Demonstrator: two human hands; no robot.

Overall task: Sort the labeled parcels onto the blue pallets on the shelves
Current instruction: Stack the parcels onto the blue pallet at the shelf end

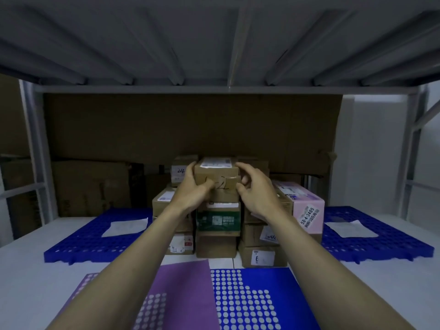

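Here, both hands gripped a small brown cardboard parcel (216, 177) marked "2" atop the central stack: left hand (194, 190), right hand (256, 190). Next, likely, lifting it toward a blue perforated plastic pallet (78, 246).

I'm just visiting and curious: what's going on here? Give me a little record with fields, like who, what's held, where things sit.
actor: a person, bare arms reaching into a shelf
left hand: grips the left side of the top parcel
right hand: fingers curled at the parcel's right side
top parcel: brown box with a handwritten mark ending in 2, on top of the parcel stack
pink parcel: right side of the stack
left blue pallet: holds a white paper sheet
right blue pallet: holds a white paper sheet
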